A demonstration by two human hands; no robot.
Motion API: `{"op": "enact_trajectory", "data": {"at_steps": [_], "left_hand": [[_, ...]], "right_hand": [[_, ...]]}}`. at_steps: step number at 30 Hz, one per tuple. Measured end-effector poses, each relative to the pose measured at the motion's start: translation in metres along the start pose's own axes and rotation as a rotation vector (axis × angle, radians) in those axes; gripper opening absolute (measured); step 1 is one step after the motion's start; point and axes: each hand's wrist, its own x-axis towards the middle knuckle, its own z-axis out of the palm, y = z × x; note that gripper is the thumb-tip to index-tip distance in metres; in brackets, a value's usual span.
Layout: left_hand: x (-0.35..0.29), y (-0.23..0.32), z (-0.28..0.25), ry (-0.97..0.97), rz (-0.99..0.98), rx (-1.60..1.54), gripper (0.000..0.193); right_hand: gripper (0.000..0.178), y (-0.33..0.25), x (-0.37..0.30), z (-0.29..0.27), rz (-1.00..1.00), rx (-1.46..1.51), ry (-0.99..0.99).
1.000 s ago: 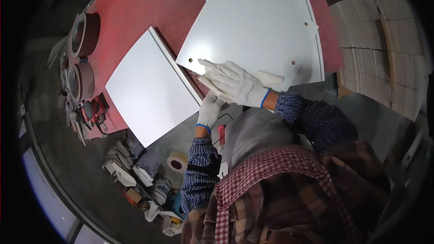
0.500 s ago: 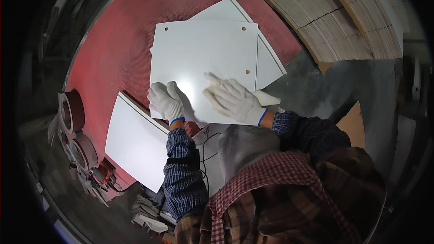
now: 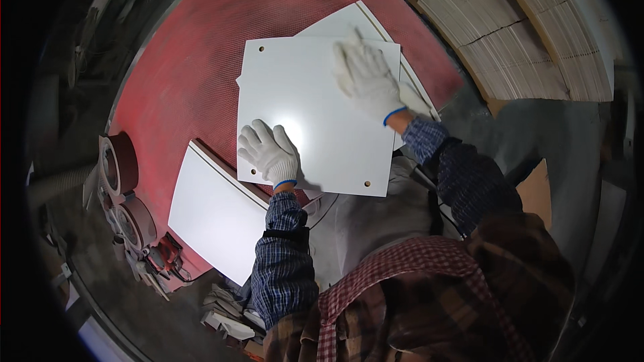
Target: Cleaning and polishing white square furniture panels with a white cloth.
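A white panel [image 3: 322, 154] with small round holes near its corners lies on top of another white panel [image 3: 335, 23], which is turned at an angle beneath it. My left hand [image 3: 270, 151], in a white knit glove with a blue cuff, rests flat and open at the panel's lower left, fingers spread. Over the upper right part is my right hand [image 3: 370, 79], gloved alike and blurred by motion. A whitish cloth [image 3: 417, 99] sticks out beside its wrist and seems pressed under the palm, mostly hidden by the hand.
Both panels lie on a red textured table [image 3: 181, 74]. Another white panel [image 3: 215, 214] sits at the near left. Rolls of brown abrasive [image 3: 119, 164] and a red power tool [image 3: 164, 258] are along the left edge. Stacked boards [image 3: 510, 60] stand at the far right.
My right hand has moved away from me, from the panel's near edge to its far right part, the cloth moving with it. My left hand stays at the left side. The view has shifted slightly.
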Motion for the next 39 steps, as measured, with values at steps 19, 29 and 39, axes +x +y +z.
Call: {"op": "enact_trajectory", "data": {"at_steps": [19, 29, 39], "left_hand": [[-0.003, -0.013, 0.008, 0.130, 0.028, -0.313, 0.021], [0.004, -0.116, 0.012, 0.262, -0.507, -0.889, 0.040], [-0.007, -0.110, 0.028, -0.099, -0.250, -0.179, 0.051]], "right_hand": [[0.065, -0.125, 0.158, 0.053, -0.395, 0.166, 0.130], [0.054, -0.178, 0.010, -0.003, -0.786, 0.252, 0.004], [0.037, -0.086, -0.101, -0.082, -0.730, 0.299, -0.036]]}}
